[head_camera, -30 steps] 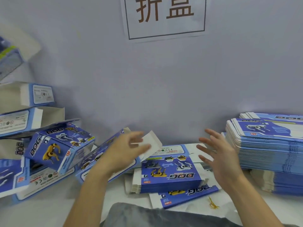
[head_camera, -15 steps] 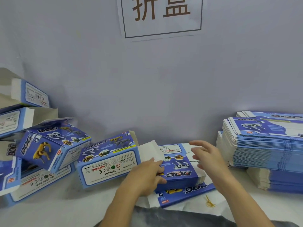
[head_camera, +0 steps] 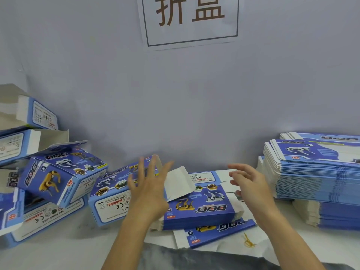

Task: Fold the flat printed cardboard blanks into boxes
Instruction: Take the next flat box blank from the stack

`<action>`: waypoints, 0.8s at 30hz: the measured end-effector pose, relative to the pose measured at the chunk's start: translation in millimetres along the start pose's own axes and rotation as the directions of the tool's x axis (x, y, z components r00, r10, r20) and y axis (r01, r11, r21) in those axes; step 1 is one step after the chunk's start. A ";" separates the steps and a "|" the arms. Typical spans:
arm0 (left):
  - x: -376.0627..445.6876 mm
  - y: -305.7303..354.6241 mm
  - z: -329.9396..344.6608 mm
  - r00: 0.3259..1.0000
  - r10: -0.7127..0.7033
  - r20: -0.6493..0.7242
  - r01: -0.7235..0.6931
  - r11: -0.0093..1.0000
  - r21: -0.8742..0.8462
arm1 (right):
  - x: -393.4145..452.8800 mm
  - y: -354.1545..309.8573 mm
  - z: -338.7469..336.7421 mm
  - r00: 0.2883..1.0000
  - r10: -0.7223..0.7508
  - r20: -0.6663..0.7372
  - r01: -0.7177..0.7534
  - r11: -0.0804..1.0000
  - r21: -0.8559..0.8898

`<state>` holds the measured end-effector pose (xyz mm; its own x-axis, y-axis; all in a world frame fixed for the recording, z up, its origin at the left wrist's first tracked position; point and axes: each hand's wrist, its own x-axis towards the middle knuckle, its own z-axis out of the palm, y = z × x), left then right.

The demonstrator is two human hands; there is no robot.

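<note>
A small stack of flat blue printed blanks [head_camera: 206, 209] lies in the middle of the white table. A folded blue box [head_camera: 111, 193] lies on its side just left of it, its white flap [head_camera: 178, 184] sticking out over the stack. My left hand [head_camera: 148, 190] hovers with fingers spread over the box's right end, holding nothing. My right hand [head_camera: 247, 182] hangs above the right edge of the stack, fingers relaxed and empty.
Several folded boxes [head_camera: 58, 176] are piled at the left against the wall. Tall stacks of flat blanks [head_camera: 315, 172] fill the right side. A yellow rubber band [head_camera: 248, 241] lies near the front edge. A paper sign [head_camera: 191, 20] hangs on the wall.
My left hand has lifted off the stack of blanks and spread its fingers over the folded box. My right hand has drawn back to the right, away from the stack's top.
</note>
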<state>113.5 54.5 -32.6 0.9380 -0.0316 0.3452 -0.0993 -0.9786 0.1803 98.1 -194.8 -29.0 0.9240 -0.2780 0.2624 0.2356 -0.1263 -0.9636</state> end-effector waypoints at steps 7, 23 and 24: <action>-9.0 -23.3 3.5 0.925 -0.297 -0.237 0.276 0.954 -0.116 | -1.9 -2.2 2.1 1.000 0.016 0.023 -0.016 1.000 0.015; -30.7 52.3 -89.7 0.960 0.254 -0.118 -0.174 0.208 -0.963 | -17.8 -31.8 -9.4 0.831 -0.151 0.535 -0.164 0.853 0.496; -27.8 53.8 -84.0 0.979 0.194 -0.070 -0.109 0.199 -0.974 | -16.6 -31.8 -9.1 0.854 -0.152 0.498 -0.142 0.852 0.504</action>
<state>54.3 19.8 44.8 0.8755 -0.2062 0.4371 -0.4453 0.0071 0.8953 72.5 -194.8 -2.2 0.9031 0.2557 0.3451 0.2211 0.4120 -0.8840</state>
